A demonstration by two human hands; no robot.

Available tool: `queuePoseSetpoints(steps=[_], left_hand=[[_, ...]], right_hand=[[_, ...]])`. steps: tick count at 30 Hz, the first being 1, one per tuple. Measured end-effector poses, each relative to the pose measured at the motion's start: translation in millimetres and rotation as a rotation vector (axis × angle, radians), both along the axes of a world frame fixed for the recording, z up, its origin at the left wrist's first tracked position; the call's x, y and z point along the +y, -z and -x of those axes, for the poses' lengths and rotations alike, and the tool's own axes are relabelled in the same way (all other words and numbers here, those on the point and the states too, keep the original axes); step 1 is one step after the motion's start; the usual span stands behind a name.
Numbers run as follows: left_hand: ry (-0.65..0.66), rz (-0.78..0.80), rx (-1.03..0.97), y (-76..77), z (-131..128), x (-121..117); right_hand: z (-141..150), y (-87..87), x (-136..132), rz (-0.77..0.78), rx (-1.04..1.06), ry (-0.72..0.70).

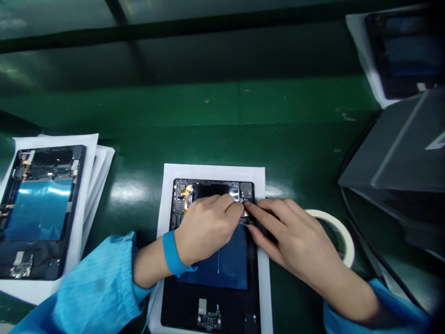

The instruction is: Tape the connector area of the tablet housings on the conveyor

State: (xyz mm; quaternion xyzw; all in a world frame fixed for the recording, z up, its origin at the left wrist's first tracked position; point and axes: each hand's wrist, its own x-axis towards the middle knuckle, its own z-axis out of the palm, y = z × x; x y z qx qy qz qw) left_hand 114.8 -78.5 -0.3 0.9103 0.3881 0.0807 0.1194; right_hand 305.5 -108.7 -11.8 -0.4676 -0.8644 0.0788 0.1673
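Note:
An opened tablet lies on a white sheet in front of me, its blue battery and circuit parts exposed. My left hand, with a blue wrist strap, reaches over the battery. Its fingers are pinched together near the tablet's upper right corner, and whatever they hold is hidden. Opposite it, my right hand comes in from the right. Its index finger and thumb are apart and touch the tablet's right side, close to the left fingertips.
On the left, another opened tablet rests on stacked white sheets. A roll of cream tape lies beside my right wrist. A grey box-like object and black cable stand at right, with another tablet behind on the green surface.

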Motion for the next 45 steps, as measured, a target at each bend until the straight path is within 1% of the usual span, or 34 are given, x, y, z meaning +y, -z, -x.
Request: queuePoseSetpoints(steps=[5,11,17,21,27,37,45], left_hand=[[0.002,-0.03,-0.036,0.8,0.1,0.0],[-0.006,-0.039,-0.046,1.6,0.1,0.2],[-0.028,0.002,-0.069,3.2,1.4,1.3],[-0.039,0.01,-0.086,3.3,1.3,1.4],[-0.042,-0.01,-0.086,3.0,0.3,1.6],[-0.047,-0.019,-0.113,3.8,0.0,2.6],[-0.053,-0.01,-0.135,3.8,0.1,1.9]], right_hand=[[3.9,-3.3,-0.6,-0.073,-0.11,-0.004],[4.8,-5.6,-1.1,-0.095,-0.174,-0.031],[4.0,-4.9,0.2,-0.143,-0.152,-0.05],[4.6,-5.1,-0.8,-0.148,-0.145,-0.042],[6.5,-6.5,-4.7,-0.167,-0.25,-0.037],[7.2,-6.4,-4.6,-0.143,-0.183,-0.013],[3.6,0.2,-3.5,-0.146,-0.041,-0.004]])
